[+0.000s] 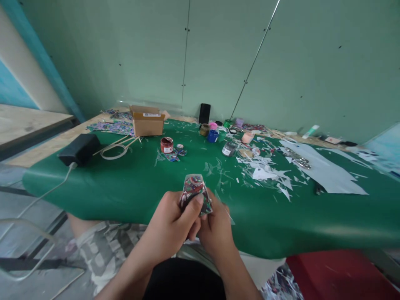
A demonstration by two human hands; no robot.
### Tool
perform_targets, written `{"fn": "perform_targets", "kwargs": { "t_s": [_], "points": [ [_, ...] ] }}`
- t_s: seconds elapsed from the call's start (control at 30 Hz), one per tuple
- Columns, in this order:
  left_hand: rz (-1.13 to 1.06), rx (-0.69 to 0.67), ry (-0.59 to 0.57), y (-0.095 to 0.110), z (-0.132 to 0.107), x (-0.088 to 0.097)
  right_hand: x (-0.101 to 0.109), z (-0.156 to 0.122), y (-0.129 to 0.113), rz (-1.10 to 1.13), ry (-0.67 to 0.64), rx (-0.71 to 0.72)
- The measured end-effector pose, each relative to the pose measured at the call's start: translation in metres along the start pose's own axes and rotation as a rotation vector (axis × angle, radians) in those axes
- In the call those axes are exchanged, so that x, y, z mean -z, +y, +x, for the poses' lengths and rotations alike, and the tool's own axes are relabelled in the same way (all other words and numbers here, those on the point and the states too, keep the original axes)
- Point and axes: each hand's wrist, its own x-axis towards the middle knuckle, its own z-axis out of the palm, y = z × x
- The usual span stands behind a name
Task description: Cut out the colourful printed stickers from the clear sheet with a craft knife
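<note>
Both hands meet just in front of the green table's near edge (131,208). My left hand (170,223) and my right hand (215,227) are closed together on a small piece of glossy, multicoloured patterned film (194,189). It stands upright between the thumbs, its top bearing a round red motif. Beyond it on the green cover lie a red-lidded jar (166,144) and a few small patterned cut-outs (175,156).
A cardboard box (146,121), a black adapter (79,149) with a cable, a phone (204,113) leaning on the wall, several small paint pots (215,131), scissors (298,160), white paper sheets (325,171) and many scraps (265,171) cover the table. A red object (334,275) sits low right.
</note>
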Motion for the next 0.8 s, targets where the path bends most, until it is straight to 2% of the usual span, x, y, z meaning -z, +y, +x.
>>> {"fn": "perform_targets", "kwargs": {
  "t_s": [0.4, 0.6, 0.67, 0.8],
  "points": [
    [0.028, 0.045, -0.053, 0.0022, 0.0013, 0.0030, 0.0030, 0.0024, 0.0006, 0.028, -0.059, -0.025],
    [-0.018, 0.072, -0.082, 0.0010, 0.0033, 0.0021, 0.0021, 0.0026, 0.0025, 0.015, -0.042, 0.001],
    [0.016, 0.070, -0.036, -0.0008, 0.0037, 0.0004, 0.0016, 0.0023, 0.0036, -0.003, -0.021, 0.004],
    [0.357, -0.026, 0.224, 0.0006, 0.0038, -0.0005, 0.0016, 0.0010, 0.0057, -0.076, 0.013, 0.052]
  ]
}}
